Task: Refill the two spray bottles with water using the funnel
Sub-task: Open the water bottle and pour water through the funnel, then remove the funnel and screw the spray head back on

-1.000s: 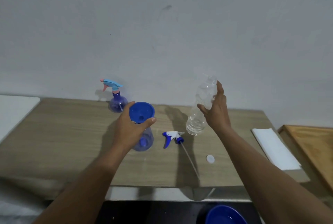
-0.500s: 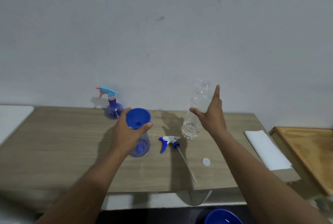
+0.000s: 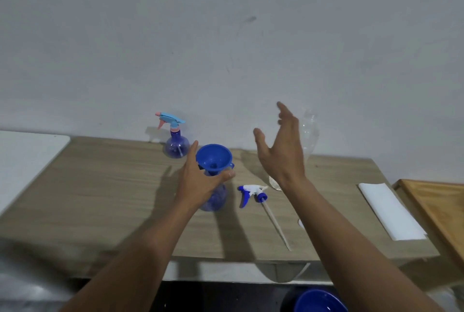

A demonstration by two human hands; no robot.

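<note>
The right hand [image 3: 281, 151] has just let go of the clear water bottle [image 3: 310, 136]. A second ago its fingers were wrapped round that bottle; now the bottle stands on its own on the counter [image 3: 113, 186], at about one o'clock from the middle. The hand hangs beside it with fingers spread and nothing in it, a little toward the nine o'clock side. How much water is left in the bottle I cannot tell from here.

The left hand [image 3: 200, 181] has not budged. It is grasping the neck of the open spray bottle [image 3: 216, 200] just under the blue funnel [image 3: 214, 157], which sits upright in the mouth. That bottle stands near the counter's centre. Its trigger head [image 3: 251, 191] lies flat just to its three o'clock, dip tube pointing toward five. A small white cap [image 3: 300, 222] peeks out from behind the right forearm.

The second spray bottle [image 3: 175, 146] stands against the wall at eleven o'clock, its pale blue trigger screwed on.

To my eye the pour into this first bottle is finished. The freed hand would most likely go for the funnel or the loose trigger head. The far bottle looks untouched, so I would guess about half the job remains.
</note>
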